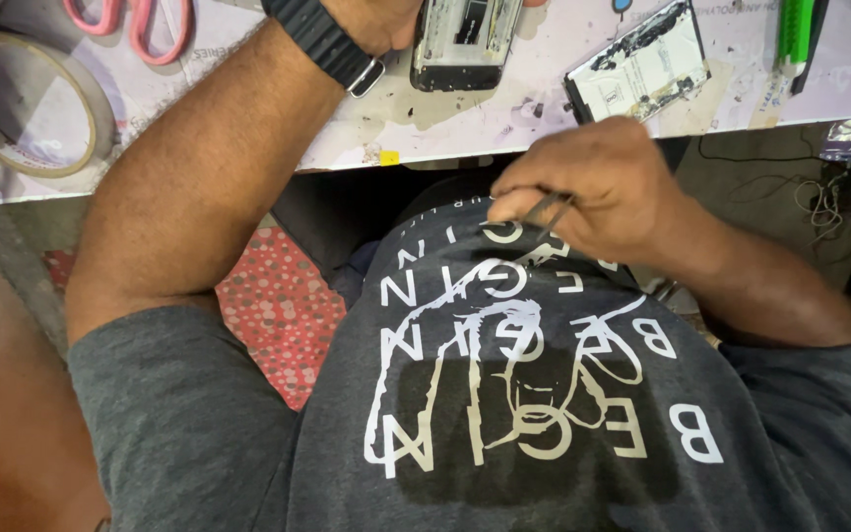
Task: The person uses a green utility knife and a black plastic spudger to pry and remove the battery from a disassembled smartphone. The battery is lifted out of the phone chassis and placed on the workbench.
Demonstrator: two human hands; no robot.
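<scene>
Your left hand (386, 20), at 12 o'clock, rests against the opened phone body (463, 39) on the tabletop (465, 123); whether its grip closes on it cannot be told. Your right hand (588, 187), at 3 o'clock from frame centre, pinches thin metal tweezers (547, 209) in a narrow grip above your shirt. A detached phone panel (639, 69) lies at 1 o'clock, pink scissors (135, 25) and a tape roll (32, 103) at 10 o'clock.

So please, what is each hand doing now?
Left hand: on the opened black phone body; grip cannot be told.
Right hand: closed on thin dark metal tweezers.
</scene>
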